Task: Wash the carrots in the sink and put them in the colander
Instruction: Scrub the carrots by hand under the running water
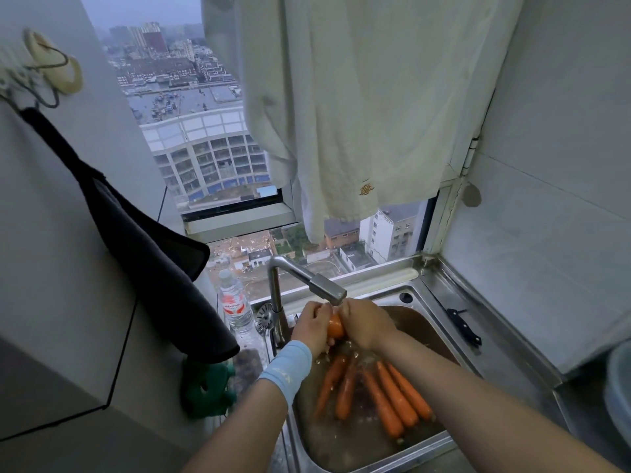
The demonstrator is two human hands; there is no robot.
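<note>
Steel sink (409, 450) by window. Under tap (327, 290), left hand (312, 327) and right hand (363, 324) both grip one carrot (335, 327) (wet, likely slippery): it could squirt loose onto the pile (375, 394) below the tap.

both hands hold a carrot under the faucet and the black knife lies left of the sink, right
Not quite: the knife lies to the right of the sink, on the steel ledge, as the head view shows. The left hand and right hand do hold a carrot under the faucet.

Home kitchen, steel sink (440, 291), faucet (307, 281)
</note>
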